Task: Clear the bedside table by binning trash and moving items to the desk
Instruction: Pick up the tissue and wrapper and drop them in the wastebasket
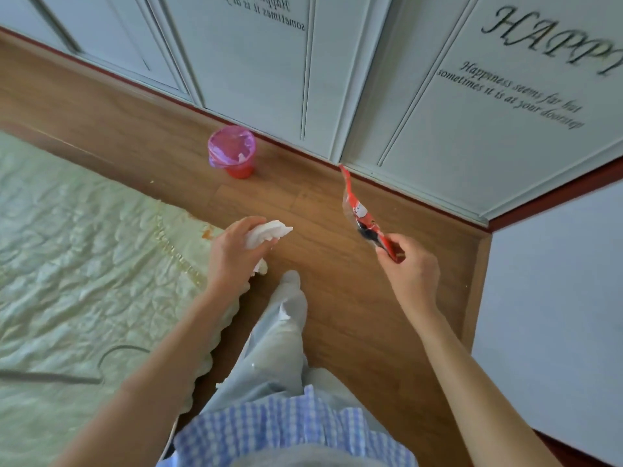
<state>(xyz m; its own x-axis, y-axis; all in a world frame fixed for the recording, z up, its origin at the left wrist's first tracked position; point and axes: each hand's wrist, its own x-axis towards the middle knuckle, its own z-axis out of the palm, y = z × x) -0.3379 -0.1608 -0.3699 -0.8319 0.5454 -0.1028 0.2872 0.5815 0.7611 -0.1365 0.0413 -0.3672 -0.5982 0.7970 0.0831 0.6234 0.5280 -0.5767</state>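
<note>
My left hand (232, 252) is closed around crumpled white tissue (266, 232), held above the wooden floor beside the bed's edge. My right hand (409, 267) pinches the lower end of a red snack wrapper (357, 210), which sticks up and away from me. A small red bin (232, 151) lined with a pink bag stands on the floor ahead, close to the wardrobe doors, some way beyond both hands. White trash shows inside its rim. The bedside table and desk are out of view.
A bed with a pale green quilt (84, 264) fills the left side, with a dark cable lying on it. White wardrobe doors (421, 96) with lettering run along the far side. A white wall (556, 298) closes the right. My leg (279, 332) steps along the wooden floor strip.
</note>
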